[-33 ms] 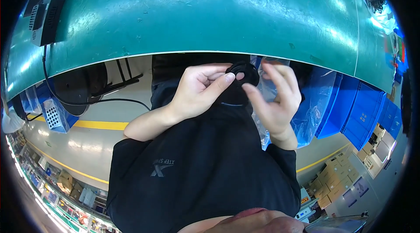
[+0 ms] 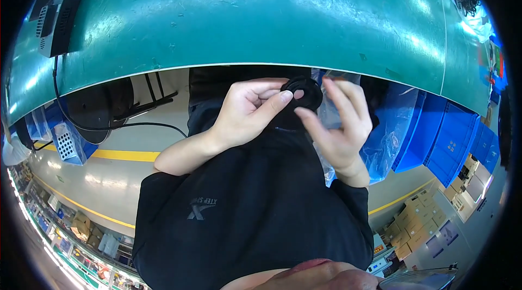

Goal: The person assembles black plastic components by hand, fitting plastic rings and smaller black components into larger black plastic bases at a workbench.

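Observation:
My left hand (image 2: 247, 109) holds a black ring-shaped coil (image 2: 309, 93), which looks like a wound cable, pinched at its left edge between thumb and fingers. Its round middle hole shows a bit of fingertip. To the right of the coil, my right hand (image 2: 345, 121) has its thumb and fingers spread, with the thumb just below the ring and the fingertips blurred. A thin dark strand (image 2: 288, 129) hangs faintly below the coil against my black shirt. The coil is in front of my body, just off the table edge.
A green table (image 2: 234, 29) spans the far side, with a black vented box (image 2: 61, 24) at its left and a cable (image 2: 125, 125) trailing from it. Blue bins (image 2: 451, 137) and a clear plastic bag (image 2: 389, 135) stand at right. A dark stool (image 2: 98, 108) is under the table.
My right hand has shifted slightly to the left, its thumb moving in under the coil. The left hand and the coil keep their place.

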`<state>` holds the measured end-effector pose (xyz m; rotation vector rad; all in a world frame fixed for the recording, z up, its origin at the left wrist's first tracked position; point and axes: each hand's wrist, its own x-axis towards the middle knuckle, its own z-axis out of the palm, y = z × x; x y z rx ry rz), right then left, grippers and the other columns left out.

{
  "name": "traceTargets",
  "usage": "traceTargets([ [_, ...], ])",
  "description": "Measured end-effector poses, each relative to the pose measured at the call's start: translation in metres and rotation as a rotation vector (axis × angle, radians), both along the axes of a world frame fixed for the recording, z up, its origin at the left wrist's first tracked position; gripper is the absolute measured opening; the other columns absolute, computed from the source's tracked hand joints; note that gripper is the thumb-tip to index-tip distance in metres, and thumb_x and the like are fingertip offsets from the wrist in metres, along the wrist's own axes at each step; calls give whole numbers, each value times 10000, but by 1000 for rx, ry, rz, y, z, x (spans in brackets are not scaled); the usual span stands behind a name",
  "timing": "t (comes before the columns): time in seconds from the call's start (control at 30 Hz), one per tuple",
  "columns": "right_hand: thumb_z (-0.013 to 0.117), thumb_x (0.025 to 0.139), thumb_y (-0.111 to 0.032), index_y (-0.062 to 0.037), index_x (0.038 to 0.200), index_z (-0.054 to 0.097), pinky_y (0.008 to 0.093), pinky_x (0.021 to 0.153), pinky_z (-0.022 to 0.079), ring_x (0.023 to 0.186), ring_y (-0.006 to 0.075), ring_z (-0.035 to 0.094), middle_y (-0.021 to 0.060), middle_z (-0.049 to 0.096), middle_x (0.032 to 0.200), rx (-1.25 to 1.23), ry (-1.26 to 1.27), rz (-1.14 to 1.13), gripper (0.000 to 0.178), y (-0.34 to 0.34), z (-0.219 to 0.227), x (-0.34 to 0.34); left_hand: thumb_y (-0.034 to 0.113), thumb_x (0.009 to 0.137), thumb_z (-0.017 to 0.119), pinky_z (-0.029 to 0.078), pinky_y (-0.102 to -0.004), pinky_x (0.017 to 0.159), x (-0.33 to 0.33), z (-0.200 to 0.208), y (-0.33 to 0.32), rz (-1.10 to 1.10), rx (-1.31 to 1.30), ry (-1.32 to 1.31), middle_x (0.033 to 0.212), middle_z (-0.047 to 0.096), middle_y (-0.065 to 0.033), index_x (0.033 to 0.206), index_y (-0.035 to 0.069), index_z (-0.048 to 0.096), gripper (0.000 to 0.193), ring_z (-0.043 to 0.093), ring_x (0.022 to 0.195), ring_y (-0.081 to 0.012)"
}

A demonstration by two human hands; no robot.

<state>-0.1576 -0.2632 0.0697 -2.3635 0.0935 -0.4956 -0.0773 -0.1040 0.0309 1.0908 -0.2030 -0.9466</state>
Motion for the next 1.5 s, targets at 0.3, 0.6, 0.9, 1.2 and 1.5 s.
traceTargets([
  [0.3, 798, 565, -63, 91, 1032, 575, 361, 711, 496, 825, 323, 601, 180, 612, 958, -149, -89, 25, 540, 7, -11, 5, 128, 917, 509, 463, -176, 660, -1, -11, 2, -36, -39, 61, 1075, 622, -119, 1180, -40, 510, 312, 568, 834, -60],
  [0.6, 787, 584, -39, 101, 1057, 569, 339, 739, 493, 851, 302, 619, 220, 627, 995, 281, -52, -30, 539, 3, -9, -1, 214, 928, 505, 452, -179, 602, -7, -20, 4, 28, -4, 152, 971, 633, -35, 1163, 9, 545, 315, 538, 765, -22],
  [0.9, 776, 592, -40, 104, 1055, 568, 359, 759, 497, 883, 347, 608, 230, 620, 992, -90, -82, 33, 527, 7, -6, 0, 212, 926, 508, 477, -175, 608, -6, -15, 5, 37, -5, 176, 954, 632, -33, 1184, 12, 545, 328, 551, 777, -31],
  [1.2, 767, 595, -35, 115, 1073, 557, 380, 775, 505, 909, 370, 607, 246, 613, 994, -131, -103, 39, 543, 13, -7, 0, 132, 938, 458, 545, -226, 699, -8, -9, 6, 10, -51, 155, 1095, 599, -136, 1213, -25, 497, 319, 612, 900, -136],
  [1.5, 767, 592, -31, 107, 1080, 559, 379, 783, 503, 925, 365, 603, 243, 611, 1007, -152, -73, 30, 548, 15, -5, -2, 129, 938, 454, 548, -229, 703, -8, -11, 8, 11, -115, 169, 1098, 596, -143, 1217, -21, 495, 319, 615, 902, -146],
])
